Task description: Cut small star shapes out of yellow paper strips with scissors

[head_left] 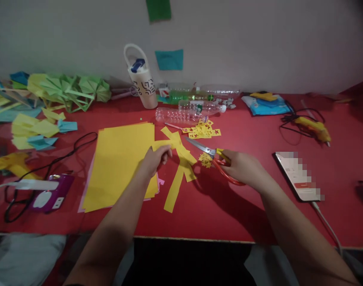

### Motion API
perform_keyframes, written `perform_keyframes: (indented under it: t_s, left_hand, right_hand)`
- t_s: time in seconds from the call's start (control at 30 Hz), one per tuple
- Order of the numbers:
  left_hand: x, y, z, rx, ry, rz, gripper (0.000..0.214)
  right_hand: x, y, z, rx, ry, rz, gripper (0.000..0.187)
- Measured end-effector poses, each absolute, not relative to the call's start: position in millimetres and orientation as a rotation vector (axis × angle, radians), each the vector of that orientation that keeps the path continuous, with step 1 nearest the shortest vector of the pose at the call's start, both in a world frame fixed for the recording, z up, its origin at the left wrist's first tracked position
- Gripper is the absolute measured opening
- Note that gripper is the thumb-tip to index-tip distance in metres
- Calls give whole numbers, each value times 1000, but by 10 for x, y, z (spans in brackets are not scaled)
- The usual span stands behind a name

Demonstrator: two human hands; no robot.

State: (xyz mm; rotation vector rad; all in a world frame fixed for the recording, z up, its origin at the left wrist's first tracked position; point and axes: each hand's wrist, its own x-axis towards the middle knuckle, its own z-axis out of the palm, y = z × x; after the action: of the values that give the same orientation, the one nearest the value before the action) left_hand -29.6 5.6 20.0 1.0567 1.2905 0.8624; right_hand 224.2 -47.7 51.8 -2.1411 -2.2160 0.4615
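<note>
My right hand (239,165) grips a pair of scissors (211,151) with red and yellow handles. The blades point left, slightly parted, above the red table. My left hand (159,157) is closed, its fingers curled at a yellow paper strip (162,144) by the right edge of a stack of yellow sheets (122,163). Several more yellow strips (174,190) lie crossed between my hands. Just below the scissor blades sits a small heap of yellow paper stars (204,159). Beyond it are yellow pieces with star-shaped cutouts (203,130) and a pink pencil-like stick (173,126).
Clear plastic bottles (181,116) lie at the back beside a white tumbler (144,87). Folded green paper shapes (65,89) fill the back left. Yellow glue guns with black cords lie left (13,165) and right (314,129). A phone (297,176) charges at right.
</note>
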Motion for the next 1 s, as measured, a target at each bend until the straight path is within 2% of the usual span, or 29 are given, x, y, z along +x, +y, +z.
perform_keyframes:
  t_s: [0.13, 0.23, 0.5, 0.77, 0.9, 1.0]
  left_hand:
    - [-243, 34, 272, 1286, 1415, 421, 26]
    - [-197, 45, 300, 1470, 1474, 220, 28]
    - [-197, 95, 388, 1454, 1533, 13, 27]
    - [-200, 187, 371, 1921, 1798, -159, 46]
    - [-227, 197, 436, 1947, 1775, -285, 53]
    - [-302, 182, 532, 1951, 1801, -287, 57]
  right_hand:
    - [2463, -318, 508, -2399, -2173, 211, 31]
    - [2635, -179, 422, -2386, -2179, 186, 32]
    - [2853, -63, 168, -2233, -2177, 231, 37]
    - [2718, -259, 169, -2152, -2172, 93, 38]
    - [3134, -694, 158, -2232, -1928, -132, 48]
    - [3657, -1197, 32, -2525, -1580, -224, 68]
